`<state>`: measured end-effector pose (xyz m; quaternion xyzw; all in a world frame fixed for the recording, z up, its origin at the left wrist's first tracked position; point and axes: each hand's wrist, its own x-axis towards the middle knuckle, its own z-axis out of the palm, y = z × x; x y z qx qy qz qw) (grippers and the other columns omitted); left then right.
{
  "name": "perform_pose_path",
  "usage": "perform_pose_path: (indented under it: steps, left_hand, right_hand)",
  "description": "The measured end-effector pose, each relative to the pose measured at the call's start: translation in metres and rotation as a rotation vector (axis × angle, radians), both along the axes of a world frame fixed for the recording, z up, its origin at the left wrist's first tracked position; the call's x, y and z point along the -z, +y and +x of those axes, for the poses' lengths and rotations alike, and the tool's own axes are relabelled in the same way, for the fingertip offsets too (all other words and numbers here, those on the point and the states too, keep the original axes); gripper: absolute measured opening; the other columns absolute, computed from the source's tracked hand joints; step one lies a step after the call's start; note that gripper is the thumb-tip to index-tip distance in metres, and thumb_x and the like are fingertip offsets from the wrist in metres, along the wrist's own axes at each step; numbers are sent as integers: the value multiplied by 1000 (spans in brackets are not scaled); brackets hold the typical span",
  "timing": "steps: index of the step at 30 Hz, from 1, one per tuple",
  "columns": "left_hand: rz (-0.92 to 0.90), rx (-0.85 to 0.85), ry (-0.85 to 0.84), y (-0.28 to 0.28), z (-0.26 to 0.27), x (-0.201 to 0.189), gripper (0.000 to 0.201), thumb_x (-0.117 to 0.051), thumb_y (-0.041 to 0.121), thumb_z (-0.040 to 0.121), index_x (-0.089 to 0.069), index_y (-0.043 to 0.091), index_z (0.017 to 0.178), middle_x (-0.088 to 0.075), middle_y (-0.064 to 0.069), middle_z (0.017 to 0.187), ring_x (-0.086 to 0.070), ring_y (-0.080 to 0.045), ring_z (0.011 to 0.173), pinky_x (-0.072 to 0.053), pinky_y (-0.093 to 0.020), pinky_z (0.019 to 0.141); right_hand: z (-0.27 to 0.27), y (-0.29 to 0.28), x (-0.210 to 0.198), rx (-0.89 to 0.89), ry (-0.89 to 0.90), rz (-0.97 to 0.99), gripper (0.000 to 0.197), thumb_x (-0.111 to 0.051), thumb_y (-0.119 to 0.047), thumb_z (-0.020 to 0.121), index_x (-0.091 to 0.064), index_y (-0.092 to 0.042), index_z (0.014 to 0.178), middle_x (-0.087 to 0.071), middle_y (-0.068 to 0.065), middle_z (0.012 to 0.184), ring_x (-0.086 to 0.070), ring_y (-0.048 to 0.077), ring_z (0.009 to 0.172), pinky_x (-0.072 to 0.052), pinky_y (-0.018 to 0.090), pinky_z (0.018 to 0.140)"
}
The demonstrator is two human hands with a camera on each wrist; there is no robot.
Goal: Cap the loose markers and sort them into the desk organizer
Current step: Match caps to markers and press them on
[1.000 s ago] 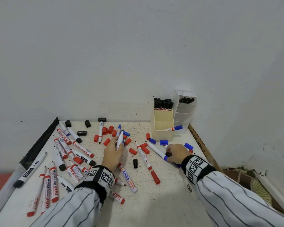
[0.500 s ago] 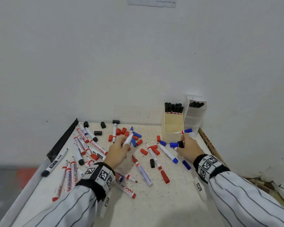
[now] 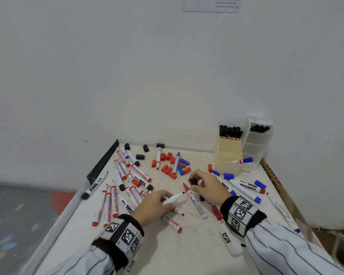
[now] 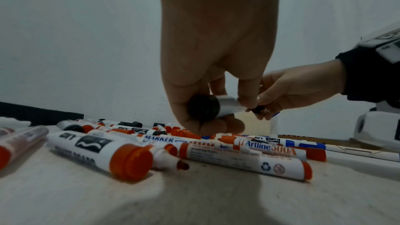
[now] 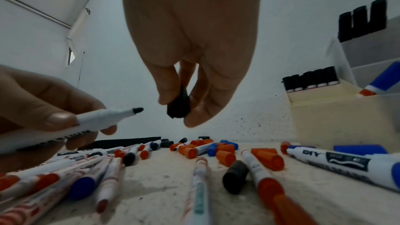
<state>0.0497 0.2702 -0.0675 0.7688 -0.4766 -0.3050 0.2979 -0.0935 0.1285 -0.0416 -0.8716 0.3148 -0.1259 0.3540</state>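
My left hand [image 3: 164, 201] grips an uncapped white marker [image 3: 173, 199] with a black tip, which points up and right. My right hand [image 3: 196, 185] pinches a black cap [image 3: 193, 181] between thumb and fingers, a short gap beyond that tip. In the right wrist view the black cap [image 5: 178, 109] hangs just right of the marker [image 5: 101, 119]. From the left wrist, the marker [image 4: 227, 107] shows its black rear end. The desk organizer [image 3: 229, 165] stands at the back right with several black-capped markers upright in it.
Several loose markers [image 3: 125, 175] and red, blue and black caps [image 3: 168, 169] lie scattered over the white table [image 3: 187, 251]. A blue-capped marker [image 3: 244, 160] lies in the organizer's low front tray. The wall is close behind. A black strip [image 3: 103, 161] edges the left side.
My right hand moved left from beside the organizer to the table's middle with the black cap. My left hand drew the marker back toward me, so marker tip and cap now nearly meet.
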Motion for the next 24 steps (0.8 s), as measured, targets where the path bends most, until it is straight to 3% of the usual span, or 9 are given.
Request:
perform_pose_path:
  steps: [5,9,12,16,18,20,23,24]
  left_hand:
    - [-68,16,-60,9,-6,4,30,-57,27,91,-57,20,120,-55,9,99,-46,4,79,-34,-8,62]
    - [-114,-19,-46,9,-6,7,30,-56,25,92,-56,19,122,-56,9,101,-48,3,81,-36,-4,60]
    - [-157,-24,-32,8,-7,8,30,-58,20,91,-59,16,120,-59,9,98,-50,6,77,-38,0,62]
    - [-152,-64,-37,6,-5,7,32,-54,20,93,-56,16,125,-61,3,110,-51,-1,86,-36,-5,69]
    - [-162,-113,-42,6,-1,5,35,-53,21,93,-54,18,128,-60,1,118,-50,-5,94,-35,-15,81]
    - [-178,-129,-31,7,5,1,35,-54,21,93,-54,19,128,-59,2,117,-49,-7,96,-34,-18,82]
    - [-173,-85,-24,7,14,-6,34,-53,22,94,-55,20,128,-60,5,107,-50,-4,88,-36,-15,72]
    - [-158,-65,-31,7,18,-10,34,-51,22,94,-54,21,129,-59,8,100,-49,-1,80,-36,-14,67]
  right_hand:
    - [7,11,12,52,-90,64,24,-59,-12,88,-46,-28,101,-54,-6,100,-53,9,86,-39,13,69]
    - [8,17,14,60,-158,88,29,-58,-11,89,-52,-27,112,-55,-7,100,-52,1,84,-38,9,68]
    - [11,19,16,-9,-143,113,22,-58,-5,87,-56,-25,98,-55,-5,106,-54,11,103,-46,21,90]
    - [16,19,17,2,-225,140,26,-56,-2,87,-56,-26,96,-55,-8,102,-57,16,104,-49,25,90]
    - [19,16,15,52,-271,63,22,-54,-3,88,-56,-23,98,-55,-6,101,-56,12,96,-45,15,82]
    - [23,15,12,43,-227,57,20,-54,-6,90,-56,-23,99,-55,-7,98,-53,7,89,-40,10,76]
    - [30,17,12,-40,-171,119,22,-56,-8,88,-56,-28,98,-59,-4,100,-58,12,93,-48,27,88]
    - [34,19,11,-49,-172,111,23,-57,-7,88,-56,-28,99,-60,-3,102,-58,13,96,-47,28,90]
